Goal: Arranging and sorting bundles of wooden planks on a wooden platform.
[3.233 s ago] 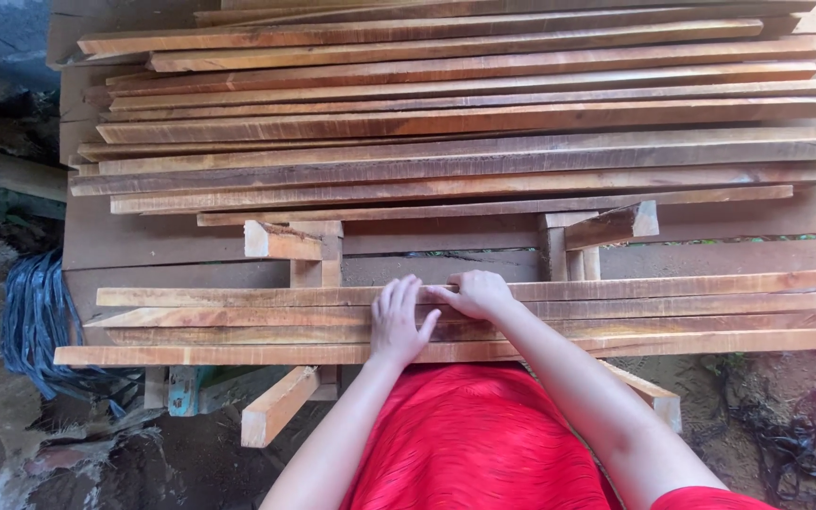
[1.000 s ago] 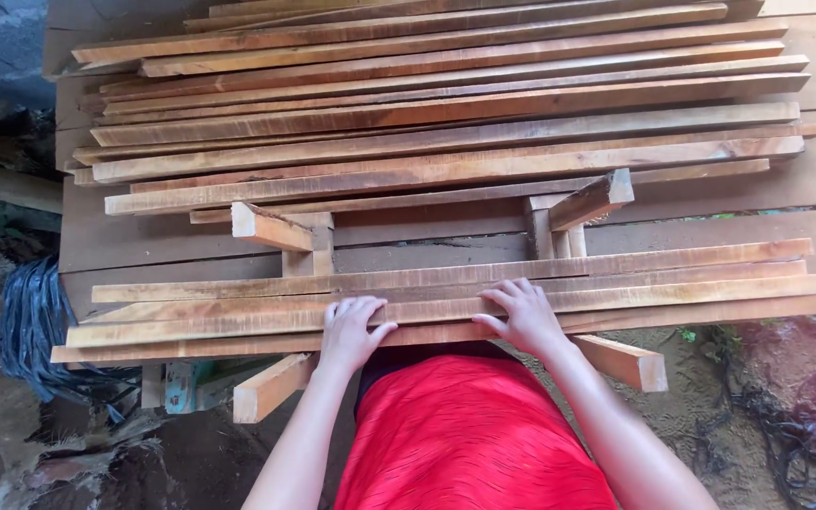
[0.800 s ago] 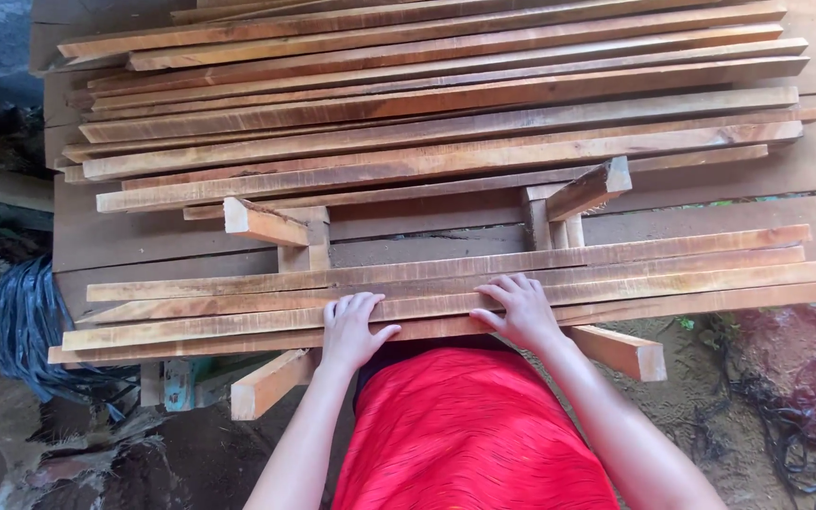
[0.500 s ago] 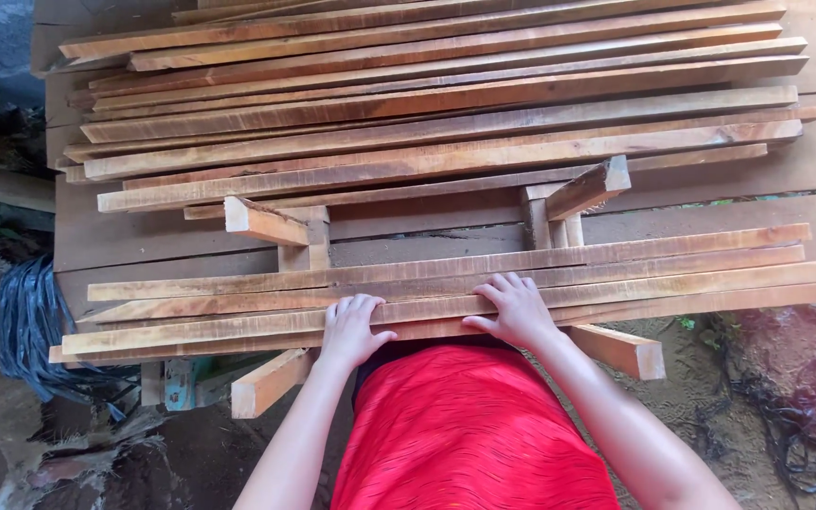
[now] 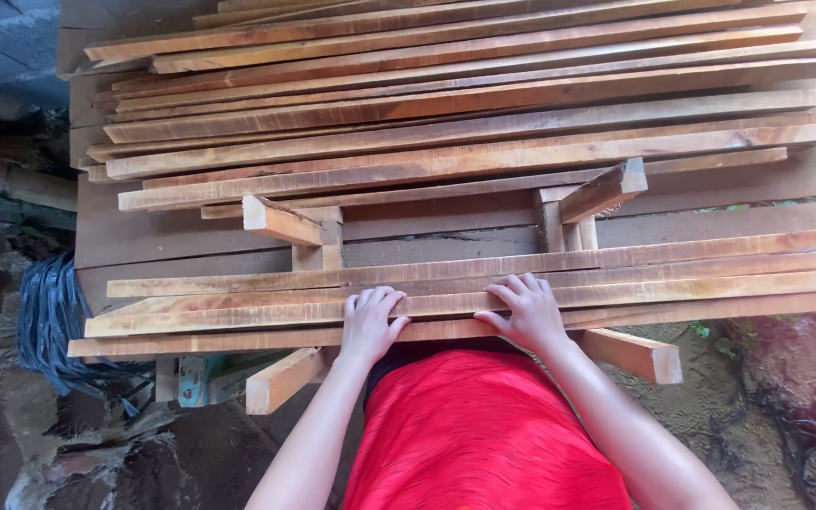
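Hardly shifted since half a sec ago: both hands same spot on near slats, slats lying as before; vs ~3 s ago, hands spread apart instead of close together at centre.

Largest first: big stack of long wooden slats across far side of plank platform, ends ragged, running left-right, slightly skewed. Nearer: smaller bundle of near slats, several laid side by side w/ edges touching, resting across two wooden cross supports and, whose lower ends stick out under bundle toward body at and. Red garment fills bottom centre, just below bundle's near edge. Blue-black bundle of strapping off platform at far left, on dirt ground.

Left hand flat, palm down, fingers spread over the two nearest slats, pressing not clasping; thumb at near edge. Right hand likewise open & palm down, fingers reaching onto middle slats, thumb hooked toward near edge. Neither hand closed round anything. Hands apart, both near mid-length of bundle, between the two supports.
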